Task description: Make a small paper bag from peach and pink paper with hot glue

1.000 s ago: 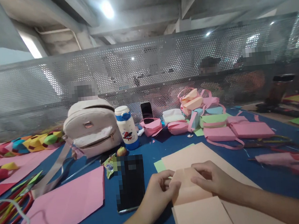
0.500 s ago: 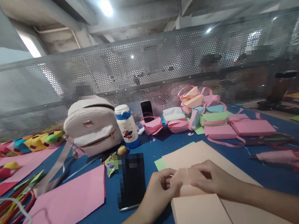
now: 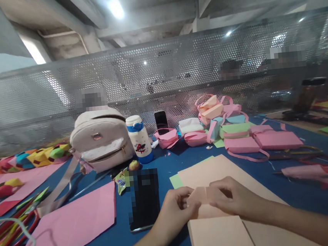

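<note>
A peach folded paper piece [image 3: 207, 211] lies in front of me, with a crease down the middle of its far end and slanted far corners. My left hand [image 3: 181, 205] grips its left edge, thumb on top and fingers curled at the side. Opposite, my right hand [image 3: 232, 197] pinches the right edge the same way. The near part of the piece is a broad flat panel [image 3: 219, 235] running off the bottom of the view. Beneath it are larger peach sheets [image 3: 220, 168] and a green sheet [image 3: 175, 180] whose corner shows.
Left of my hands lie a black phone [image 3: 144, 202] and pink paper [image 3: 74, 220]. A backpack [image 3: 102, 140], a bottle [image 3: 140, 140] and a second phone [image 3: 161, 122] stand behind. Small paper bags [image 3: 241, 145] are piled at the back right; a pink glue gun [image 3: 316, 171] lies at right.
Both hands keep their hold on the peach paper piece. Its far end and near panel sit very slightly lower in the view; otherwise little differs.
</note>
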Available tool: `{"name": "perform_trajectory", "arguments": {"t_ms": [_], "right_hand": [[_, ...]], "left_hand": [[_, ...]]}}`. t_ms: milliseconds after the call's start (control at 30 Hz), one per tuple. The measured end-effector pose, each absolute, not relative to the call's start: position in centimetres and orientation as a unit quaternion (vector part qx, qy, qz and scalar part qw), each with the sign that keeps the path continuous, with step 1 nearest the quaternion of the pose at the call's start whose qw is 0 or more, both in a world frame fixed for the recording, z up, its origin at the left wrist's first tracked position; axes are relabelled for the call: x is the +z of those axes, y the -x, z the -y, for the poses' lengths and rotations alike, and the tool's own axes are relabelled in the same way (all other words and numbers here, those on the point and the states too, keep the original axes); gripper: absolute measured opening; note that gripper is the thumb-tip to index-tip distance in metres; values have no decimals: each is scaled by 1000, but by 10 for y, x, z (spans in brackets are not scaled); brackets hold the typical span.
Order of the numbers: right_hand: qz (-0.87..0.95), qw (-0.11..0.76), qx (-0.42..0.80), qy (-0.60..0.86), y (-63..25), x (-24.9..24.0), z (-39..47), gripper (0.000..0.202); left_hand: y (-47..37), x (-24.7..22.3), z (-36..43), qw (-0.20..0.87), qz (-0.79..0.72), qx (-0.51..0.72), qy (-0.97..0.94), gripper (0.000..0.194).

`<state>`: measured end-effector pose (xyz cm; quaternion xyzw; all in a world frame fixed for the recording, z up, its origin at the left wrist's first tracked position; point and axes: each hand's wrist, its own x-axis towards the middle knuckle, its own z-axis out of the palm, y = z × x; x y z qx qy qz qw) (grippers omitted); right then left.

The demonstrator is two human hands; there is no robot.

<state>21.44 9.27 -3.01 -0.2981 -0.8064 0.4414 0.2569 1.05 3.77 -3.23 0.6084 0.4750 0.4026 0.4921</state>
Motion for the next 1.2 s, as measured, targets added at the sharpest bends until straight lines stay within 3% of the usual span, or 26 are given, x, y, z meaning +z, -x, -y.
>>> {"name": "perform_trajectory", "arguments": {"t_ms": [1200], "right_hand": [[826, 236, 421, 291, -215, -34, -96, 36]], "left_hand": [[-11, -38, -39, 499, -468, 416, -599, 19]]}}
